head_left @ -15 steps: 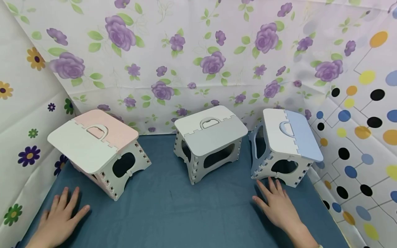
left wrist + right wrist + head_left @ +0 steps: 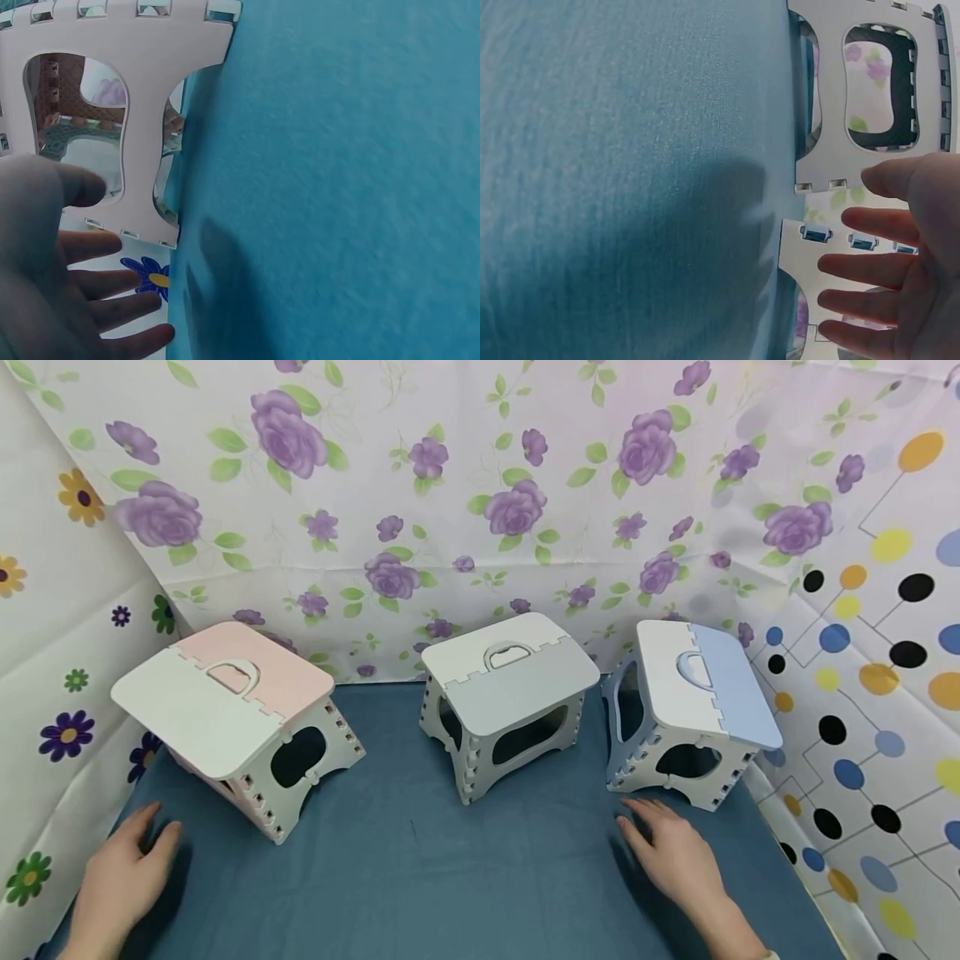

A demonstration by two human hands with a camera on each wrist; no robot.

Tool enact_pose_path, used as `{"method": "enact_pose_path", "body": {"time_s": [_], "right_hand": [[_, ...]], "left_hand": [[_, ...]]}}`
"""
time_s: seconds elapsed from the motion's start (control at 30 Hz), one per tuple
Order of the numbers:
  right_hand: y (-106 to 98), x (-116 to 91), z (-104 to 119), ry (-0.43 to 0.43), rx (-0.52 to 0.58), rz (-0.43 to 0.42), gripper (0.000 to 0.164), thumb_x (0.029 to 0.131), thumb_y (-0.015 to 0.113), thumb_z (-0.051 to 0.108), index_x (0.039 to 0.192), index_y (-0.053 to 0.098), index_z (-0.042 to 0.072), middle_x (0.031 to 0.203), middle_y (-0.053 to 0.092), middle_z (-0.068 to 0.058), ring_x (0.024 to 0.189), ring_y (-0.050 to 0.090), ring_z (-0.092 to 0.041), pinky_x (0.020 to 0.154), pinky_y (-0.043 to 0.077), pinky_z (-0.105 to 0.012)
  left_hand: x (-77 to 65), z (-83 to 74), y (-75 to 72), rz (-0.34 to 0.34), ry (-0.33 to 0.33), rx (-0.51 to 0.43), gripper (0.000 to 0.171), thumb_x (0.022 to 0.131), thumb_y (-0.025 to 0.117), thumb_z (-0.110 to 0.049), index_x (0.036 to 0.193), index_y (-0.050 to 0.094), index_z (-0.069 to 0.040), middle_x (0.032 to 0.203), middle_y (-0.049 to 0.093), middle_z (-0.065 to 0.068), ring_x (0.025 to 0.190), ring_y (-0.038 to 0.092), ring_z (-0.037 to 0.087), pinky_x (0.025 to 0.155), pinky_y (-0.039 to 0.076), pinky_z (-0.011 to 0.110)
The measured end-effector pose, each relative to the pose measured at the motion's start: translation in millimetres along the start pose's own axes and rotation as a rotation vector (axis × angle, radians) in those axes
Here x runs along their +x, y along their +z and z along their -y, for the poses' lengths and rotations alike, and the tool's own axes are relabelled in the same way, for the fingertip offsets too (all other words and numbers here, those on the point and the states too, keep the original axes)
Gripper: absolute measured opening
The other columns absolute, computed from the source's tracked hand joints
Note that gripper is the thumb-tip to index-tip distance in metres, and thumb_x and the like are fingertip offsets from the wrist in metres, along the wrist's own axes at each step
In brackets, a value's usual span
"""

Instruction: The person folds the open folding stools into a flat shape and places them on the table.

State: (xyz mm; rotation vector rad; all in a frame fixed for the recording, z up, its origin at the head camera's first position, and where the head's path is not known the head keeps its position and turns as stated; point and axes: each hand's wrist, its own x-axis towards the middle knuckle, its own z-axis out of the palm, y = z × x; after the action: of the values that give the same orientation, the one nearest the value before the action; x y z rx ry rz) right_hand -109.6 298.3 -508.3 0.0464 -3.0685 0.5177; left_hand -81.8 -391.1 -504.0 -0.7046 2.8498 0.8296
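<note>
Hovering apart and empty, fingers relaxed, the left hand (image 2: pixel 123 872) and right hand (image 2: pixel 675 856) are front-left and front-right of the grey stool (image 2: pixel 517 693) on the worktop (image 2: pixel 420 893); the pink stool (image 2: pixel 225 718) stands left of it, the blue stool (image 2: pixel 693 710) just right. A careless right-hand push could knock those last two askew.

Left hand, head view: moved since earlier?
Yes: the left hand shifted left, its thumb farther from the near foot of the pink-and-white stool.
</note>
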Motion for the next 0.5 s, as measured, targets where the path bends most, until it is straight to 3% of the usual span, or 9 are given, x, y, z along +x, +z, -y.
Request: {"method": "enact_pose_path", "body": {"time_s": [0.07,0.17,0.27,0.37,0.5], "right_hand": [[-2,0,1,0.011,0.014,-0.022,0.043,0.106,0.069,0.036,0.144,0.07,0.015,0.127,0.074,-0.017,0.092,0.073,-0.034,0.074,0.057,-0.055],[-3,0,2,0.033,0.031,-0.027,0.041,0.107,0.068,0.036,0.144,0.07,0.017,0.092,0.074,-0.009,0.059,0.058,-0.019,0.054,0.044,-0.041],[-4,1,5,0.034,0.038,-0.041,0.038,0.107,0.068,0.036,0.14,0.073,0.017,0.083,0.072,-0.003,0.061,0.06,-0.014,0.055,0.045,-0.038],[-4,1,7,0.018,0.042,-0.065,0.034,0.107,0.069,0.033,0.134,0.076,0.016,0.097,0.078,-0.002,0.07,0.064,-0.012,0.059,0.049,-0.038],[-3,0,9,0.013,0.049,-0.067,0.031,0.107,0.069,0.031,0.131,0.077,0.015,0.095,0.077,-0.001,0.065,0.058,-0.011,0.058,0.046,-0.035]], "left_hand": [[-0.9,-4.0,-0.5,-0.055,-0.009,-0.042,0.072,0.114,0.04,-0.043,0.163,0.029,0.008,0.157,0.033,0.044,0.136,0.039,0.065,0.107,0.035,0.076],[0.1,-9.4,-0.5,-0.113,-0.026,-0.101,0.068,0.113,0.04,-0.04,0.164,0.031,0.005,0.153,0.041,0.043,0.131,0.046,0.062,0.106,0.037,0.073],[4.2,-14.4,0.4,-0.159,-0.043,-0.164,0.066,0.113,0.041,-0.036,0.165,0.03,0.003,0.154,0.042,0.04,0.133,0.047,0.06,0.109,0.035,0.07],[10.2,-17.3,1.4,-0.181,-0.071,-0.253,0.068,0.114,0.042,-0.035,0.168,0.023,0.001,0.164,0.034,0.033,0.144,0.04,0.056,0.116,0.031,0.068],[21.1,-20.9,1.7,-0.193,-0.097,-0.382,0.073,0.113,0.046,-0.036,0.171,0.015,-0.004,0.173,0.024,0.025,0.153,0.034,0.049,0.119,0.031,0.066]]}}
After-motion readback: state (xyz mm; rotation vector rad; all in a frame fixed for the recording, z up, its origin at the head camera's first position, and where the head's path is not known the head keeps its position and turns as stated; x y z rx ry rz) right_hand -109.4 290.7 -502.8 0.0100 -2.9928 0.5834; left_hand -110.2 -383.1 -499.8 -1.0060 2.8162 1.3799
